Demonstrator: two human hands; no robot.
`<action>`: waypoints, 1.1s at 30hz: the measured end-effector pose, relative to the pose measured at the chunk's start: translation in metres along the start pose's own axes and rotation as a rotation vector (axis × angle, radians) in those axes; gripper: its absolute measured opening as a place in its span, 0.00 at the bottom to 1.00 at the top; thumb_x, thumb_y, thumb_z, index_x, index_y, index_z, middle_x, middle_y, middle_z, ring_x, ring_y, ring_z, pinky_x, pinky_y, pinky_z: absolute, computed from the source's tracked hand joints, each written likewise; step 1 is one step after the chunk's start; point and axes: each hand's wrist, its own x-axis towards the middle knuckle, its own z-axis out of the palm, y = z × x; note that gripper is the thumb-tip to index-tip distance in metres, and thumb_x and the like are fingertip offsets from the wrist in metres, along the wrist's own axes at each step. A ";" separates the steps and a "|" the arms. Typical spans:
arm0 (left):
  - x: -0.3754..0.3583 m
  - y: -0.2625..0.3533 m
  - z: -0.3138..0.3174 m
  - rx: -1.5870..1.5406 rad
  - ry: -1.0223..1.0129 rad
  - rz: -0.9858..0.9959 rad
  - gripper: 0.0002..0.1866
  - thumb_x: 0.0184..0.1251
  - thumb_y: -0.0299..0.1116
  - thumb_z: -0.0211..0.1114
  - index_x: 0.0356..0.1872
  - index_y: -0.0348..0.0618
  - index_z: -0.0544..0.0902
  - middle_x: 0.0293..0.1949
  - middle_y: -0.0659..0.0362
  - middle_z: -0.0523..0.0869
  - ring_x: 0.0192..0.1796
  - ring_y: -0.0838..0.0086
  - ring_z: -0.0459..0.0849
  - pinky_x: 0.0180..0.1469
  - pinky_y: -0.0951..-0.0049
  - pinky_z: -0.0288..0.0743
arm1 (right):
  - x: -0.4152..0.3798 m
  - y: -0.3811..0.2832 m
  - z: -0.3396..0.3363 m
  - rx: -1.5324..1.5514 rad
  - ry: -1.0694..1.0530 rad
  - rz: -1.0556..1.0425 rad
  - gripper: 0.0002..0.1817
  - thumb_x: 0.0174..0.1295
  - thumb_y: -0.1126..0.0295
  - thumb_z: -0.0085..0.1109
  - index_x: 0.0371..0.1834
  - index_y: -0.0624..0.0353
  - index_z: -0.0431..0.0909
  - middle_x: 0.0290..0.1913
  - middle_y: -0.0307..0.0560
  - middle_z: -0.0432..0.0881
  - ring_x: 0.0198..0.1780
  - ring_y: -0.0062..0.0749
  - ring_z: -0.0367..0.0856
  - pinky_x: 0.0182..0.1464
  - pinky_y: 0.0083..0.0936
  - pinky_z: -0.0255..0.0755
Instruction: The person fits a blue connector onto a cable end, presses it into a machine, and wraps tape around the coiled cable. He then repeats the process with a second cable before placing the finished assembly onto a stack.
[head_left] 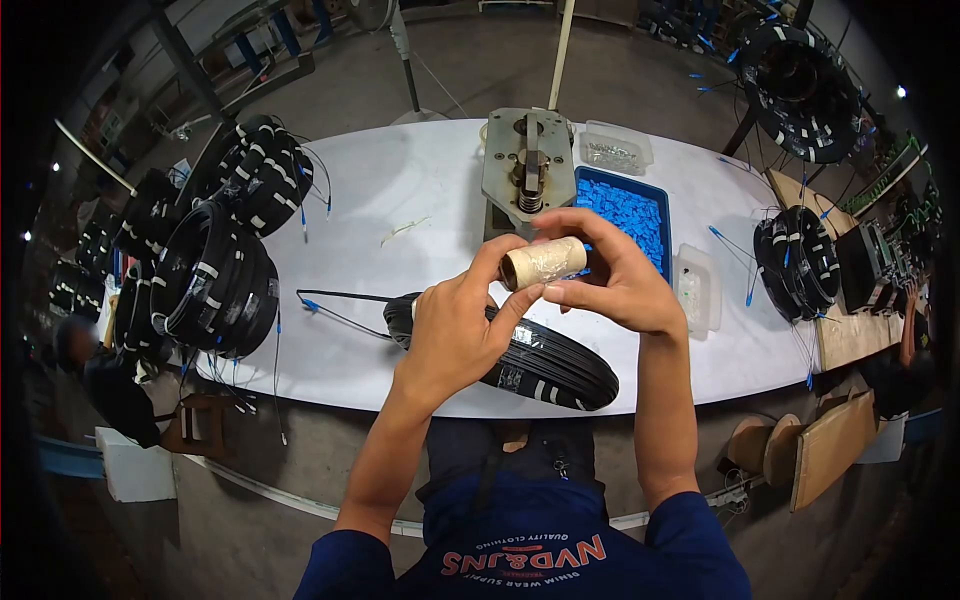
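Both hands raised over near table edge. Left hand [455, 335] and right hand [615, 280] pinch a tape roll [543, 263] between fingertips, closed on it from either end. Below: black cable coil [555, 370] overhanging table [400, 180] rim. Beyond: metal press [528, 165], blue parts tray [630, 210]; bare tabletop left of the press.

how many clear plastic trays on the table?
2. One clear tray sits at the far edge, behind the blue bin. The other clear tray sits right of the blue bin, near the right hand. More may be hidden behind the hands.
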 end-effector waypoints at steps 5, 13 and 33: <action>0.001 -0.002 -0.002 -0.034 0.009 -0.011 0.20 0.69 0.38 0.66 0.56 0.39 0.74 0.34 0.48 0.88 0.32 0.64 0.89 0.35 0.71 0.78 | -0.004 0.001 0.000 -0.193 0.070 -0.253 0.28 0.50 0.71 0.76 0.57 0.55 0.79 0.59 0.43 0.76 0.53 0.29 0.80 0.47 0.24 0.79; 0.002 -0.008 0.000 -0.026 0.011 -0.004 0.21 0.70 0.47 0.63 0.55 0.44 0.74 0.30 0.50 0.88 0.26 0.57 0.87 0.29 0.63 0.77 | 0.003 0.010 -0.002 -0.379 0.161 -0.428 0.11 0.54 0.75 0.72 0.42 0.59 0.87 0.48 0.48 0.84 0.48 0.32 0.83 0.48 0.26 0.79; -0.008 -0.009 -0.010 -0.172 -0.084 0.106 0.33 0.61 0.30 0.70 0.69 0.48 0.71 0.48 0.46 0.87 0.33 0.63 0.88 0.36 0.70 0.80 | 0.020 -0.005 0.019 0.119 0.405 -0.217 0.10 0.68 0.68 0.61 0.42 0.66 0.81 0.31 0.43 0.84 0.29 0.19 0.81 0.33 0.17 0.76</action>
